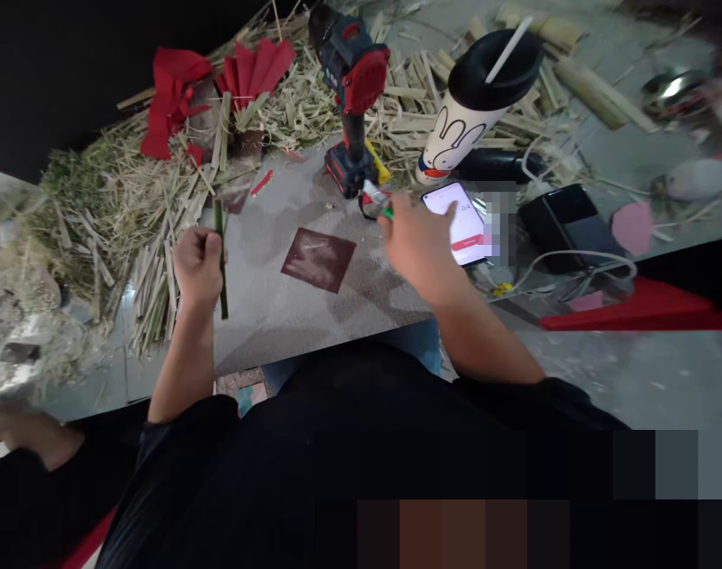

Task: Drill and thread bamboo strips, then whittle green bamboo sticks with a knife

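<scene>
My left hand [198,265] is closed round a thin green strip [223,292], which stands nearly upright above the table's left part. My right hand [423,241] holds a small knife [377,195] with a green part by its handle, the blade pointing up and left. One finger of that hand reaches over the lit screen of a phone [468,212]. Between my hands a dark red-brown square sheet [319,259] with pale dust lies on the grey table [266,316].
A red and black power drill [354,95] stands at the back, beside a white cup [461,126] with black lid and straw. Cut strips [153,292] are heaped left and behind. Red cloth [171,87], a black device [571,225] and cables lie around. Another person's arm [28,435] is at lower left.
</scene>
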Demonstrator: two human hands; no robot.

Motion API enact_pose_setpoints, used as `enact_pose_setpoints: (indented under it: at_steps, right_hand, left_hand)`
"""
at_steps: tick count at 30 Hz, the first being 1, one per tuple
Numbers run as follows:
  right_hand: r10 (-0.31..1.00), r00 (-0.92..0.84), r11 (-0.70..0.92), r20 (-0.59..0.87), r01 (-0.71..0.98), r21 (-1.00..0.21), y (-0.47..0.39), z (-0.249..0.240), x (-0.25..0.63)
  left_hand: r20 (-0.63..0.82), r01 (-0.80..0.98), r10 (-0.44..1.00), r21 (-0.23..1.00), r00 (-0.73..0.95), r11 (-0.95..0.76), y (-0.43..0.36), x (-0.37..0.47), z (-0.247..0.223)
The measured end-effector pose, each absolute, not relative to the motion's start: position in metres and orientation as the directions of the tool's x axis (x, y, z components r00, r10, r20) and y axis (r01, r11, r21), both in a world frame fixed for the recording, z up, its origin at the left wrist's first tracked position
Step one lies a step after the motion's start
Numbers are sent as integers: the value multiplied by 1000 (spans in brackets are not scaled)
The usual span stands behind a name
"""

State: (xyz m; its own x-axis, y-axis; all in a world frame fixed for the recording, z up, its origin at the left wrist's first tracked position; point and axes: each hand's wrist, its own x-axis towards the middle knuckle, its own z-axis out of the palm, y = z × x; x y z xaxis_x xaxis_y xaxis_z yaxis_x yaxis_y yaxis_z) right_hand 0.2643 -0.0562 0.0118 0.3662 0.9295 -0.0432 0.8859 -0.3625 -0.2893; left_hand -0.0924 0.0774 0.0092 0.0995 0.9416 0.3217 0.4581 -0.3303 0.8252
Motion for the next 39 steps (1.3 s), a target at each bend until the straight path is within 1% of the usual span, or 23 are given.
enact_pose_setpoints:
  at_steps: [2, 5, 7, 11, 12, 14, 15, 17, 19, 20, 21, 23, 26, 28, 31, 35, 37, 39]
  right_hand:
    - [891, 445, -451, -90, 845, -288, -64, 8, 280]
    - [896, 423, -444, -136, 844, -302, -65, 3, 298]
    - [902, 418, -431, -113, 846, -314, -62, 1, 302]
    - [910, 415, -399, -22, 858, -324, -54, 4, 287]
    - [920, 392, -371, -2, 869, -327, -52, 5, 278]
    - [955, 294, -262, 38, 898, -352, -48, 9, 255]
    - [973, 224, -186, 62, 909, -372, -45, 12, 243]
    - [993, 50, 3, 104, 889, -457, -35, 16, 220]
    - [995, -66, 92, 71, 864, -494, -22, 19, 205]
    - [993, -114, 106, 12, 871, -479, -15, 19, 200]
    - [987, -150, 106, -61, 884, -455, -8, 18, 198]
    - [979, -123, 50, -165, 921, -386, 2, 13, 200]
    - [982, 3, -61, -191, 954, -295, 6, 3, 208]
    - [979, 43, -98, -200, 958, -271, 4, -1, 211]
    - [975, 66, -123, -212, 955, -268, 0, -3, 211]
    - [964, 79, -150, -254, 949, -278, 4, -3, 213]
    - [953, 54, -154, -299, 935, -320, 10, -2, 218]
    - [936, -6, -137, -351, 915, -380, 16, -1, 226]
  left_hand:
    - [283, 358, 959, 893, 24, -273, 48, -112, 5]
    - [221, 193, 972, 960, -80, -203, 22, -118, 2]
    - [177, 68, 977, 983, -115, -170, 15, -114, 3]
    - [82, -130, 993, 987, -90, -94, 18, -97, 10]
    - [57, -165, 995, 984, -80, -69, 20, -90, 12]
    - [5, -208, 998, 978, -63, -18, 24, -74, 15]
    - [-28, -225, 998, 974, -50, 16, 26, -64, 15]
    - [-102, -204, 995, 973, 23, 105, 29, -45, 13]
    - [-143, -182, 987, 971, 75, 154, 31, -29, 7]
    - [-155, -181, 984, 969, 85, 168, 33, -24, 3]
    - [-177, -183, 980, 964, 94, 192, 34, -22, -1]
    - [-240, -213, 965, 942, 105, 258, 37, -23, -7]
    - [-336, -275, 930, 889, 147, 365, 42, -31, -11]
    - [-379, -307, 908, 855, 179, 418, 44, -35, -11]
    - [-399, -348, 890, 820, 219, 454, 44, -35, -9]
    - [-367, -360, 886, 816, 282, 452, 41, -35, -10]
    - [-335, -346, 885, 829, 324, 440, 40, -37, -11]
    - [-288, -334, 881, 845, 375, 418, 39, -41, -10]
